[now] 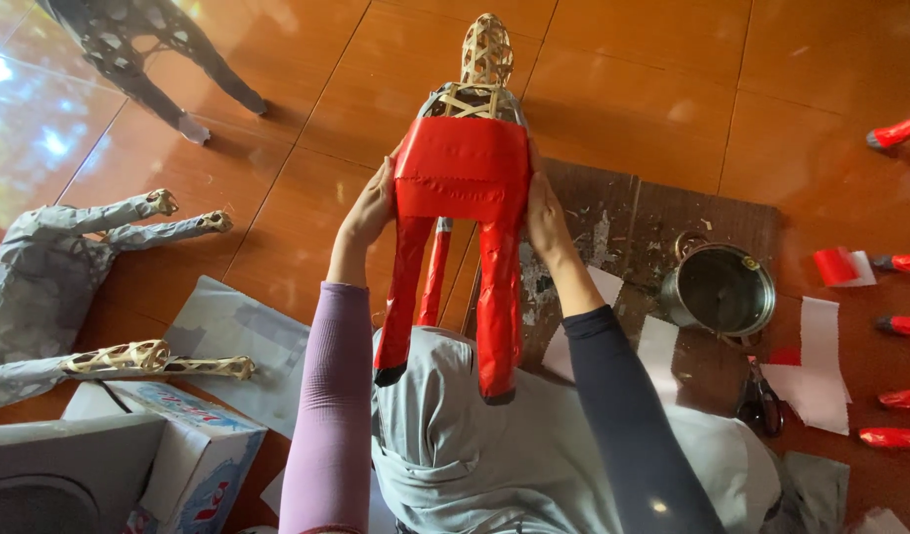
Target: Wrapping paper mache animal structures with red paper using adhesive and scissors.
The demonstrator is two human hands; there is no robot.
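I hold a woven bamboo animal frame [462,168] up over my lap, its rear and legs wrapped in glossy red paper, its neck and head bare lattice. My left hand [371,208], in a lilac sleeve, presses flat against the left side of the red body. On the opposite side my right hand [546,220], in a dark sleeve, does the same. Three red legs hang down toward my grey clothing.
A steel pot [720,290] and scissors [761,403] sit on a brown cardboard mat [662,208] at right, with red and white paper pieces [821,366] and several red-wrapped sticks [905,326]. Grey paper-covered animal frames [40,287] lie at left, another frame [129,49] at top left, a carton [198,455] below.
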